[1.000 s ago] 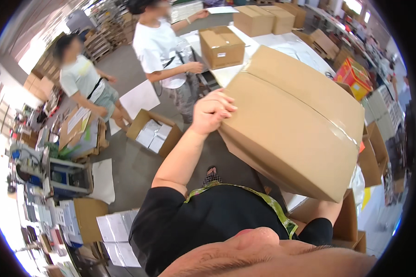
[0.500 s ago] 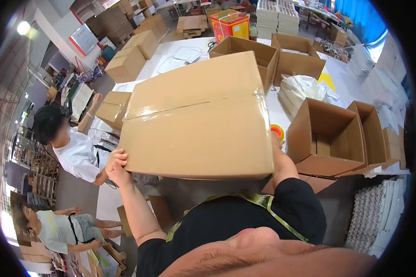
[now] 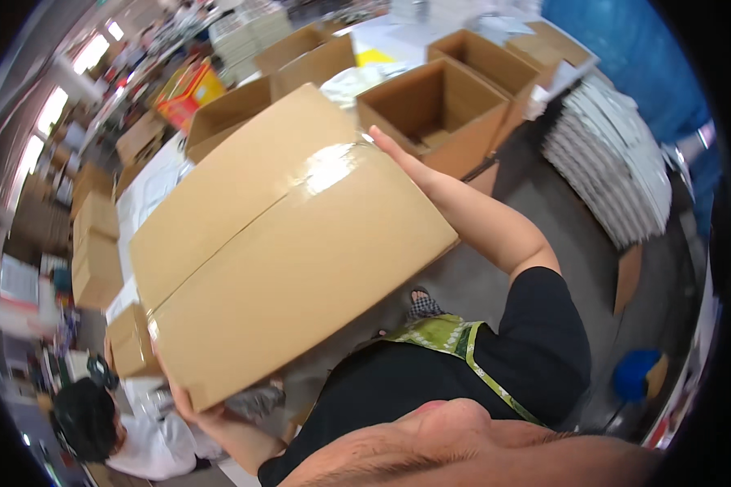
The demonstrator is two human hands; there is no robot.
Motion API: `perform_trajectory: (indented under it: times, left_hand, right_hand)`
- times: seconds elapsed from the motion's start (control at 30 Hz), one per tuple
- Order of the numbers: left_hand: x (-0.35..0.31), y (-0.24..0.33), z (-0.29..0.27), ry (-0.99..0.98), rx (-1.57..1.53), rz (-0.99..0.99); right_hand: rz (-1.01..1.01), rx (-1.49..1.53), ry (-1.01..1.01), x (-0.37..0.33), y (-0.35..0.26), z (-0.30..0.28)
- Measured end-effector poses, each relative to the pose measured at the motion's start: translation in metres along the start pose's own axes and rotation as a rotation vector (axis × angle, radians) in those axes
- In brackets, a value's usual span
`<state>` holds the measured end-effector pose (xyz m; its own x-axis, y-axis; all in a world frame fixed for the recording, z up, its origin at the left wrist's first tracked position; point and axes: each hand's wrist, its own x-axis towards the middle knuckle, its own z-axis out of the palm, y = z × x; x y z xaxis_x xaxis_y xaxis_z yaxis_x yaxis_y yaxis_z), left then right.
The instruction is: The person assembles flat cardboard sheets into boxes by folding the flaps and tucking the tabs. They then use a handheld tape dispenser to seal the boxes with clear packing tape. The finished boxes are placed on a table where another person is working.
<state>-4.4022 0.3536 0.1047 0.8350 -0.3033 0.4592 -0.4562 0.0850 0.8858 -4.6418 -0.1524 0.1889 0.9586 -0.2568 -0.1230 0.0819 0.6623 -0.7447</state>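
Observation:
A large closed cardboard box (image 3: 244, 268), its middle seam and ends covered with clear tape, is held up in front of me at a slant. My left hand (image 3: 192, 408) grips its lower left corner, with part of the fingers hidden beneath or behind it. Against the upper right end lies my right hand (image 3: 400, 158), partly hidden by the box edge. The two hands carry the box between them. Just past my right hand stands an open cardboard box (image 3: 434, 105).
More open boxes (image 3: 313, 65) and a white plastic bag (image 3: 353, 81) crowd the table. A white-shirted co-worker (image 3: 150, 438) is at lower left, near a smaller carton (image 3: 132, 345). To the right rises a stack of grey-white sheets (image 3: 609, 162). A blue object (image 3: 638, 375) is on the floor.
My view has swung to the right, so the table and co-worker appear farther left. The held box now slants, its right end higher. The orange tape roll near my right hand is out of sight.

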Motion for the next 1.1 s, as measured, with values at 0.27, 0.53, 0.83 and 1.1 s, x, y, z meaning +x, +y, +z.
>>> perform_trajectory:
  times: [0.27,0.53,0.83,1.1]
  left_hand:
    - [0.022,0.042,0.071,-0.084,0.172,0.238]
    - [0.063,0.182,0.277,-0.639,0.012,0.773]
    - [-0.07,0.283,0.702,-1.138,-0.695,0.085]
    - [-0.214,0.273,0.924,-1.478,-0.76,0.854]
  right_hand:
    - [-0.552,0.144,-0.616,-0.081,-0.089,-0.006]
    - [-1.147,-0.103,0.202,-0.293,-0.22,-0.068]
    - [-0.819,-0.486,0.923,-0.532,-0.246,-0.283]
    - [-1.063,-0.341,1.424,-0.699,-0.138,-0.425]
